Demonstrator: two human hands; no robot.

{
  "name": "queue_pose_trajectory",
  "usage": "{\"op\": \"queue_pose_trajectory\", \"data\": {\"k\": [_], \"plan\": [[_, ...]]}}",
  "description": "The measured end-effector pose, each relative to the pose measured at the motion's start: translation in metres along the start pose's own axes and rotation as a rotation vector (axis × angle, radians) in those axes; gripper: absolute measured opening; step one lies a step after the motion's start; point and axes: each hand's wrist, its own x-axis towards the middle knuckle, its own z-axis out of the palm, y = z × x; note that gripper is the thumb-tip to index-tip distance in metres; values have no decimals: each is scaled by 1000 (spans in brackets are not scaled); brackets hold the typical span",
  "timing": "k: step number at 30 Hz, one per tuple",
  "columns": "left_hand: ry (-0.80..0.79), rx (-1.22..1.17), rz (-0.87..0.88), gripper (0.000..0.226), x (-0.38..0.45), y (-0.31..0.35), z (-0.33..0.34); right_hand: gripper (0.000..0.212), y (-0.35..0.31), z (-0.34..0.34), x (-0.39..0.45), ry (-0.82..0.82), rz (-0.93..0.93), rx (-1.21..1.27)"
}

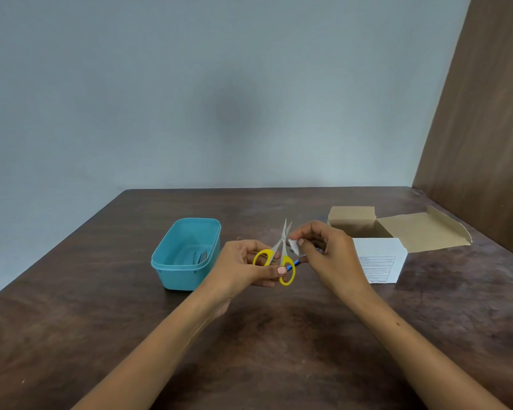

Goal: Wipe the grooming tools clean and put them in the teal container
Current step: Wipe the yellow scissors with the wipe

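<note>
Head view: teal container holds small dark grooming tools

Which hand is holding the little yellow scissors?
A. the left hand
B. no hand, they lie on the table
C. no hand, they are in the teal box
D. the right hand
A: the left hand grips the yellow-handled scissors by the handles, blades pointing up, while the right hand pinches a small white wipe beside the blades.

The left hand holds yellow-handled scissors upright while the right hand pinches a white wipe beside the blades.
</note>
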Motion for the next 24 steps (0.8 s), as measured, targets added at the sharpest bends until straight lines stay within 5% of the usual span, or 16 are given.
{"op": "queue_pose_trajectory", "data": {"k": [13,19,24], "plan": [[52,47,40,23,2,-4,-5,17,-2,0,-3,-85,-61,11],[-4,148,129,28,1,-3,-2,9,-1,2,-3,22,-60,-5],[10,167,150,32,2,-3,-8,10,-3,1,-3,-107,-24,-10]]}}
